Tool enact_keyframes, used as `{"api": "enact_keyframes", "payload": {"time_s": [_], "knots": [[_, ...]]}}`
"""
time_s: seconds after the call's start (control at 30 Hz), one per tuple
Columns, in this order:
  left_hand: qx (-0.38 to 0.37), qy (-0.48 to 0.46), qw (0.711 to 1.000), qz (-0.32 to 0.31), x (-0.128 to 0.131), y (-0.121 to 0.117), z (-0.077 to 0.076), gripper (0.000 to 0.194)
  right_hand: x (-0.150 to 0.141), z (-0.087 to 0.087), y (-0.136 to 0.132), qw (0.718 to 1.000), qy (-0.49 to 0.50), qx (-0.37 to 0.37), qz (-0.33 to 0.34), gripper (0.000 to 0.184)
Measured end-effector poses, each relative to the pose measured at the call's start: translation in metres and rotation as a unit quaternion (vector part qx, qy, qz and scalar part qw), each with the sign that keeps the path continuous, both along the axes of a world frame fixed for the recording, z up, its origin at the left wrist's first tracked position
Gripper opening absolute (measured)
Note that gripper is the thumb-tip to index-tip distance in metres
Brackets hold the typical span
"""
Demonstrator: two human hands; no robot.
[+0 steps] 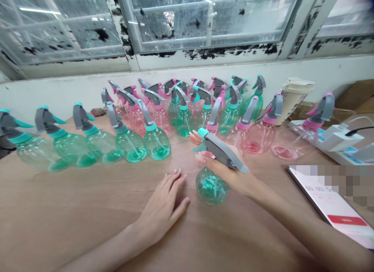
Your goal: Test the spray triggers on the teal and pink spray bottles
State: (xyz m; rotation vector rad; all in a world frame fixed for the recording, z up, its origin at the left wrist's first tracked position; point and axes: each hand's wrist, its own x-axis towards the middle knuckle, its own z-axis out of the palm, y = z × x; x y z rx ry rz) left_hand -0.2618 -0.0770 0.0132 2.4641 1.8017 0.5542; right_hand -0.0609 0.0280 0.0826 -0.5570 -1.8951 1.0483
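My right hand is wrapped round the neck of a green spray bottle, below its grey spray head with a teal nozzle and trigger. The bottle is upright at the middle of the table; whether its base touches the wood I cannot tell. My left hand lies flat on the table to the left of that bottle, fingers stretched out, holding nothing. Just beyond it stands another green spray bottle, the nearest end of a row of green ones. Pink spray bottles, such as one at the right, stand behind my right hand.
More pink and green bottles crowd the back by the wall. At the right are a lidded paper cup, a power strip with a white charger, and a phone showing a timer. A cardboard box sits behind.
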Motion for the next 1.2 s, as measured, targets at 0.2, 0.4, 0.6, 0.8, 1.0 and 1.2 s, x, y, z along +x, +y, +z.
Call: {"api": "enact_keyframes", "payload": {"time_s": [0.2, 0.4, 0.6, 0.8, 1.0, 1.2], "knots": [[-0.005, 0.005, 1.0, 0.001, -0.001, 0.0, 0.0, 0.045, -0.002, 0.0, -0.002, 0.998, 0.052, 0.0, 0.019, 0.027], [0.001, -0.002, 1.0, -0.001, -0.001, 0.0, 0.0, 0.045, -0.005, 0.004, -0.006, 0.998, 0.029, 0.034, -0.051, 0.012], [-0.018, -0.064, 0.998, 0.004, 0.004, -0.002, 0.007, 0.054, -0.004, 0.007, -0.007, 0.999, 0.041, 0.018, -0.029, 0.011], [-0.025, -0.172, 0.984, -0.025, 0.025, -0.003, 0.019, 0.076, -0.01, 0.011, -0.021, 0.998, 0.046, -0.002, -0.033, 0.03], [0.019, -0.188, 0.982, -0.032, 0.044, -0.003, 0.035, 0.064, -0.014, 0.009, -0.033, 0.997, 0.067, -0.045, 0.019, 0.049], [0.09, -0.132, 0.987, 0.015, 0.029, 0.003, 0.044, 0.053, -0.007, 0.014, -0.016, 0.997, -0.046, 0.03, 0.06, 0.091]]}}
